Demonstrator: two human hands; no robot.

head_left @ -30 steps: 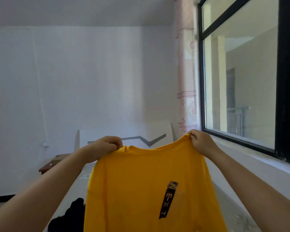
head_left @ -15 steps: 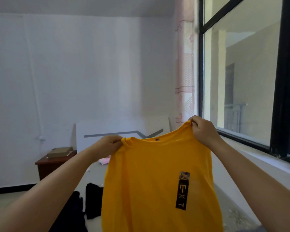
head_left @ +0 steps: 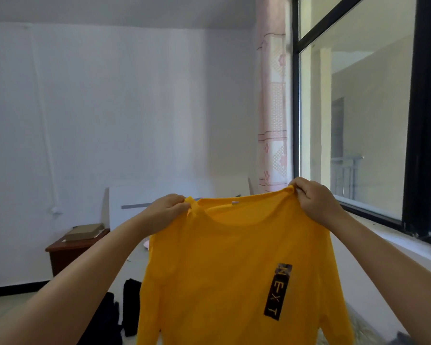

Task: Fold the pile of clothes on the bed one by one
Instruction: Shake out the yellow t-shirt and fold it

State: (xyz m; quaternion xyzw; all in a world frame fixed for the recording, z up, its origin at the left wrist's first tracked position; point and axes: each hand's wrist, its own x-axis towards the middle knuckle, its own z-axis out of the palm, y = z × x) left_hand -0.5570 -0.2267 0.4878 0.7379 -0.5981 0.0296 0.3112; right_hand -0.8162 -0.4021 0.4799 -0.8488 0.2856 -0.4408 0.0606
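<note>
A yellow shirt with a black vertical label hangs in the air in front of me, neckline up. My left hand pinches its left shoulder beside the collar. My right hand grips the right shoulder, held a bit higher. The shirt's lower part runs out of the frame. Behind it lies the bed, mostly hidden, with dark clothes at its left side and a pink piece farther back.
A white headboard stands against the far wall. A brown bedside table with a flat box on it is at the left. A large black-framed window and its sill fill the right side, with a pink curtain beside it.
The view has dropped a little, showing more of the bed and bedside table. My right hand has risen relative to the left, so the shirt hangs tilted.
</note>
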